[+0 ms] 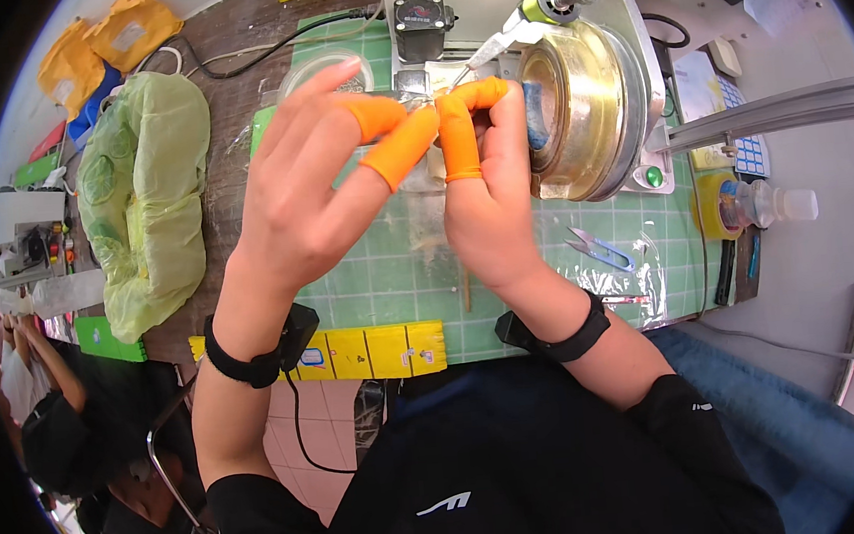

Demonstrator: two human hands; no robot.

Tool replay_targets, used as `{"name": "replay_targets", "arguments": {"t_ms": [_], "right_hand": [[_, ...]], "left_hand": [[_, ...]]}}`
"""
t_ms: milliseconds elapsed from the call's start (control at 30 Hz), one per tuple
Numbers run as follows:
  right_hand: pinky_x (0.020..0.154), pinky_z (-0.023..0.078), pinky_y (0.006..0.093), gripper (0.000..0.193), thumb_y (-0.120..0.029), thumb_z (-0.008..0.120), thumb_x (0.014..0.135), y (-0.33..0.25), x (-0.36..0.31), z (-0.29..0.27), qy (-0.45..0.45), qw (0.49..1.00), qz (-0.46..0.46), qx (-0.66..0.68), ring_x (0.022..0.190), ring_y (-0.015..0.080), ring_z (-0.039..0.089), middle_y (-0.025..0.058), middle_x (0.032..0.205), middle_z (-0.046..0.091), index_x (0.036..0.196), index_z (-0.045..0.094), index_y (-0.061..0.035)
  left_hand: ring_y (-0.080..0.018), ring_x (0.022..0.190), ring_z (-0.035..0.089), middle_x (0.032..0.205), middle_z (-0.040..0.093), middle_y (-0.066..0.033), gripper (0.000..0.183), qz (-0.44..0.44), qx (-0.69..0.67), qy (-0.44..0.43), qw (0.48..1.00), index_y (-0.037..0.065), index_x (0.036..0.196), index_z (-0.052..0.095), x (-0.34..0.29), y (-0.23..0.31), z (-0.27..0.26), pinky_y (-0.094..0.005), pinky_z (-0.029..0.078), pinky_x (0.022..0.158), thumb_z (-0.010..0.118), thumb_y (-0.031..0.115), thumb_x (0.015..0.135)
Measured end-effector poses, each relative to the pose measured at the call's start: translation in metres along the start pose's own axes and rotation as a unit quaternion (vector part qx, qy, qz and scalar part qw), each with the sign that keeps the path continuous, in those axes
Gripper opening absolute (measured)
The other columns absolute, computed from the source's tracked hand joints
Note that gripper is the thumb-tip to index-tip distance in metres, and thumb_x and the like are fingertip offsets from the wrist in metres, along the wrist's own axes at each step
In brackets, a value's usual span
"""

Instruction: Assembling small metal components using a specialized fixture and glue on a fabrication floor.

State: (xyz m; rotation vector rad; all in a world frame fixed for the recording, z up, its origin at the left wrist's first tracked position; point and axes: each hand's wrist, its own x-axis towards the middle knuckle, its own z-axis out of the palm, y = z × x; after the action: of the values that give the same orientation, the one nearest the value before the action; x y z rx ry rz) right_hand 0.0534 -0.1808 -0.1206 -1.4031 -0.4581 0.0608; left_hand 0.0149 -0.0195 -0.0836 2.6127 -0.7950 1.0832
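Note:
My left hand (303, 191) reaches up to the machine's working spot, orange finger cots on its thumb and index finger, the fingertips pressed together. Beside it, almost touching, my right hand (486, 187) has its thumb and index finger bent into a pinch, also in orange cots. Whatever is between the fingertips is too small and covered to make out. Just above them the thin tip of a white-and-green nozzle (519, 34) points down at the fingers. A large yellowish clear spool (566, 120) stands right of my right hand. Behind my left fingers sits a round clear dish (326, 69).
A green cutting mat (389, 290) covers the bench. Thread snips (601, 250) lie on the right, near a bottle (768, 203). A yellow ruled strip (373, 351) runs along the front edge. A green plastic-covered container (141, 204) stands left. A person (58, 427) works at far left.

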Motion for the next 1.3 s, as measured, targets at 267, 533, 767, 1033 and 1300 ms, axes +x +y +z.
{"name": "replay_targets", "arguments": {"t_ms": [267, 533, 767, 1033, 1300], "right_hand": [[0.078, 0.049, 0.0279, 0.009, -0.004, 0.052, 0.104, 0.011, 0.004, 0.001, 0.004, 0.999, -0.044, 0.01, 0.085, 0.0135, 0.054, 0.0068, 0.1, 0.049, 0.109, 0.044, -0.0012], [0.076, 0.048, 0.0254, 0.011, -0.004, 0.052, 0.105, 0.015, 0.002, 0.0, 0.008, 0.999, -0.051, 0.011, 0.085, 0.0108, 0.052, 0.0057, 0.1, 0.048, 0.11, 0.043, -0.0027], [0.076, 0.047, 0.0254, 0.011, -0.006, 0.053, 0.105, 0.007, 0.001, 0.001, 0.01, 1.0, -0.028, 0.011, 0.085, 0.0101, 0.051, 0.0052, 0.1, 0.048, 0.11, 0.043, -0.0027], [0.075, 0.047, 0.0252, 0.012, -0.006, 0.052, 0.105, 0.01, 0.005, 0.001, 0.003, 0.998, -0.053, 0.017, 0.085, 0.0098, 0.051, 0.0049, 0.1, 0.049, 0.111, 0.043, -0.0036], [0.09, 0.047, 0.0303, 0.012, -0.016, 0.048, 0.109, 0.002, -0.002, 0.0, -0.006, 0.99, 0.036, 0.137, 0.094, 0.0095, 0.051, 0.0028, 0.108, 0.049, 0.117, 0.045, -0.0075]], "left_hand": [[-0.0304, 0.078, 0.069, 0.085, 0.067, -0.0119, 0.031, 0.041, -0.016, 0.058, 0.997, -0.003, 0.088, 0.073, 0.003, -0.004, 0.012, -0.04, 0.063, 0.071, 0.081, -0.003, 0.059], [-0.0315, 0.077, 0.07, 0.084, 0.067, -0.0123, 0.027, 0.03, -0.021, 0.058, 0.998, -0.003, 0.083, 0.068, 0.002, -0.003, 0.013, -0.0388, 0.061, 0.068, 0.083, -0.001, 0.061], [-0.0314, 0.077, 0.07, 0.085, 0.067, -0.0135, 0.028, 0.024, -0.02, 0.054, 0.998, -0.003, 0.083, 0.067, 0.001, -0.005, 0.013, -0.0387, 0.06, 0.066, 0.083, -0.001, 0.061], [-0.0333, 0.082, 0.07, 0.089, 0.068, -0.015, 0.039, 0.073, -0.013, 0.06, 0.995, -0.005, 0.093, 0.073, -0.003, -0.011, 0.013, -0.0423, 0.063, 0.075, 0.069, 0.007, 0.056], [-0.032, 0.087, 0.069, 0.094, 0.068, -0.0133, 0.032, 0.023, -0.033, 0.02, 0.999, -0.003, 0.097, 0.073, 0.0, -0.003, 0.007, -0.0429, 0.06, 0.078, 0.075, 0.004, 0.066]]}}
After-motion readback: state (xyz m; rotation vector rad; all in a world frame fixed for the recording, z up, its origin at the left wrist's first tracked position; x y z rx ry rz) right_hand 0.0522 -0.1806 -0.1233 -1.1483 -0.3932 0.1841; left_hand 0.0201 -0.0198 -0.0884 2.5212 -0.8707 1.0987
